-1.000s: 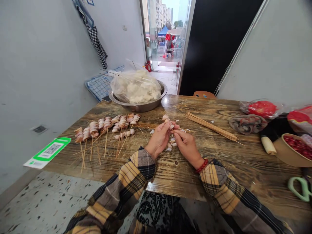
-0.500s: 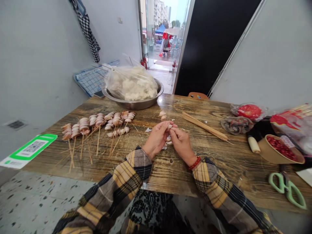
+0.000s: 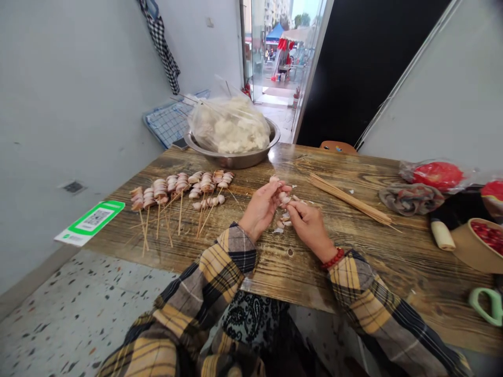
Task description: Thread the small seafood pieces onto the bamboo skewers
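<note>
My left hand [image 3: 262, 210] has its fingers curled around a pale garlic clove [image 3: 283, 198] above the middle of the wooden table. At the clove's near side, my right hand [image 3: 310, 225] pinches with thumb and forefinger; a red bead bracelet circles that wrist. Loose garlic cloves and white skin bits [image 3: 282, 224] lie beneath the hands, partly covered by them. Another clove [image 3: 274, 179] rests just past my left fingertips. Off to the left lie several skewers of threaded garlic cloves [image 3: 183, 181], their bare stick ends pointing toward me.
A steel basin [image 3: 236, 159] holding a plastic bag of whitish food [image 3: 231, 125] stands at the back. Bare wooden skewers [image 3: 349, 199] lie right of my hands. Farther right are a rumpled cloth [image 3: 411, 199], a paper bowl of red pieces [image 3: 471, 246] and green-handled scissors [image 3: 487, 306].
The view has swung left, so everything appears farther right. My fingertips have separated slightly, and the garlic clove between them shows more fully.
</note>
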Demonstrator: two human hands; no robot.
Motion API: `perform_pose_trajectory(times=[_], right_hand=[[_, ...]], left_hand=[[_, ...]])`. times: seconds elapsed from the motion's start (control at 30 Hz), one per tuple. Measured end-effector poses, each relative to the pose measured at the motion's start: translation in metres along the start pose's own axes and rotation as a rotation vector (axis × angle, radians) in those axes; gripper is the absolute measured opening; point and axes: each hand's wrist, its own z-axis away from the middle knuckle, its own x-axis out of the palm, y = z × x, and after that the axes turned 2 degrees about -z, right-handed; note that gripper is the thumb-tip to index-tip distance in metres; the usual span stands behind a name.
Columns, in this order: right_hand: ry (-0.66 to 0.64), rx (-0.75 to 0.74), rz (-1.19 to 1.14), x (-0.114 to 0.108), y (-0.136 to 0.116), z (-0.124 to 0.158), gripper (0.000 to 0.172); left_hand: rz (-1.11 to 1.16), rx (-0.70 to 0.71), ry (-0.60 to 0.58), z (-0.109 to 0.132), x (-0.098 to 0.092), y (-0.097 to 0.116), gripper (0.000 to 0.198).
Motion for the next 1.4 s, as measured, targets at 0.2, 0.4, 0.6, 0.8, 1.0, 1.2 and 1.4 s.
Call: perform_pose_trajectory(times=[0.2, 0.4, 0.6, 0.8, 1.0, 1.2, 1.4], right_hand=[[0.066, 0.01, -0.026, 0.004, -0.001, 0.002, 0.028], [0.043, 0.055, -0.107, 0.0, 0.001, 0.0, 0.028], [-0.026, 0.067, -0.084, 0.002, 0.005, 0.001, 0.031], [-0.026, 0.039, -0.05, 0.002, 0.001, 0.004, 0.031], [-0.012, 0.04, -0.052, 0.002, -0.002, 0.004, 0.031], [0.069, 0.104, -0.11, -0.021, 0.006, -0.006, 0.029], [0.489, 0.296, -0.302, -0.066, 0.028, -0.022, 0.032]], left_hand=[[-0.03, 0.013, -0.035, 0.004, 0.007, -0.008, 0.022], [0.005, -0.026, -0.043, 0.002, 0.002, -0.002, 0.032], [-0.036, 0.056, 0.028, -0.004, -0.005, 0.006, 0.031], [-0.154, 0.102, 0.053, -0.006, -0.008, 0.004, 0.03], [-0.179, 0.076, 0.021, -0.002, -0.001, -0.004, 0.028], [-0.227, 0.096, 0.0, -0.004, -0.005, 0.001, 0.033], [-0.371, 0.191, 0.186, -0.013, -0.018, 0.014, 0.023]])
